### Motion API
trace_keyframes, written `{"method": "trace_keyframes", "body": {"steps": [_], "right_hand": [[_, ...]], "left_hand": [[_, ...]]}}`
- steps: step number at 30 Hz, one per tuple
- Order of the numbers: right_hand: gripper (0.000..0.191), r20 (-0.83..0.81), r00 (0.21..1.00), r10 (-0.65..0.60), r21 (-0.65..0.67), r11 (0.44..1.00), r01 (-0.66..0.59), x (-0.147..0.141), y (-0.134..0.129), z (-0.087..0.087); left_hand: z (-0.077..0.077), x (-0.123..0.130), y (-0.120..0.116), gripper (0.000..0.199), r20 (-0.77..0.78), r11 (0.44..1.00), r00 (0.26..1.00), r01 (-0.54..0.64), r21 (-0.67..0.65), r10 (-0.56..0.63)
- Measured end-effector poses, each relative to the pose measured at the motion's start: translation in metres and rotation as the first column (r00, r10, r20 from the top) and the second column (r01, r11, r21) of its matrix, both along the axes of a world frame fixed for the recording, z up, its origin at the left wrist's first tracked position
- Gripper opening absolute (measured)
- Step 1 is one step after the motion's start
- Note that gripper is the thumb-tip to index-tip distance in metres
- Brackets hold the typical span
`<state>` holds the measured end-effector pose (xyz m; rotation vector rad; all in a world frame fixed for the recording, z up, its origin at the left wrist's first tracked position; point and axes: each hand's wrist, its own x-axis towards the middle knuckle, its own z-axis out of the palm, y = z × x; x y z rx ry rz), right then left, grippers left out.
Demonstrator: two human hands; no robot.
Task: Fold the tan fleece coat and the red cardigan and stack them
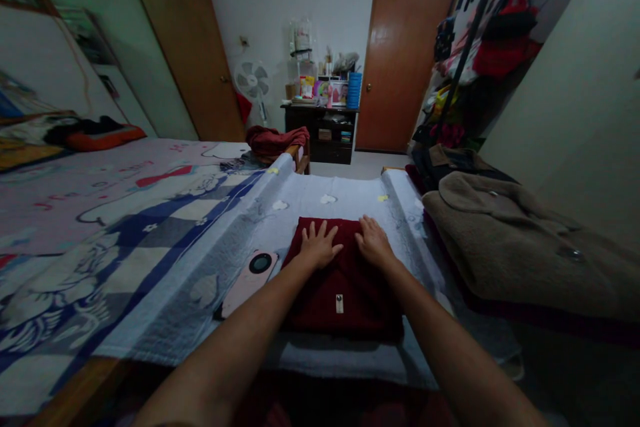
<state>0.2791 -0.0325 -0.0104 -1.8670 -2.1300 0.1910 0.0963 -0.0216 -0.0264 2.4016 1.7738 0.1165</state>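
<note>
A folded dark red garment (320, 310) lies flat in front of me on a pale cloth (333, 183) with heart shapes. A small whitish tag with a dark round spot (339, 303) shows on its near part. My left hand (319, 245) rests on the garment's upper left with fingers spread. On its upper right edge lies my right hand (374, 240), fingers stretched forward and fairly close together. Neither hand grips anything. Left of the garment, close to my left forearm, is a pink phone (250, 280) with a round black camera area.
To the right sits a pile with a folded brown coat (500, 247) on top. A bed with a patterned sheet (125, 207) spreads to the left, and a crumpled red cloth (275, 141) is at its far corner. Farther back stand a fan (253, 80) and a dark cabinet (320, 137).
</note>
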Motion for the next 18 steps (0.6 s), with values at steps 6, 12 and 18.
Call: {"method": "trace_keyframes", "body": {"steps": [6, 12, 18], "right_hand": [[0.064, 0.116, 0.993, 0.023, -0.082, 0.997, -0.013, -0.007, -0.002, -0.050], [0.065, 0.126, 0.992, 0.008, -0.027, 1.000, -0.004, -0.006, -0.004, -0.057], [0.060, 0.016, 1.000, -0.015, 0.025, 1.000, 0.014, -0.006, -0.005, -0.054]], "left_hand": [[-0.032, -0.015, 0.003, 0.072, 0.019, 0.997, 0.997, 0.073, 0.025, -0.073], [-0.042, -0.014, 0.001, 0.070, 0.018, 0.992, 0.997, 0.070, 0.102, -0.072], [-0.037, -0.014, -0.002, 0.071, 0.018, 0.991, 0.997, 0.070, 0.112, -0.072]]}}
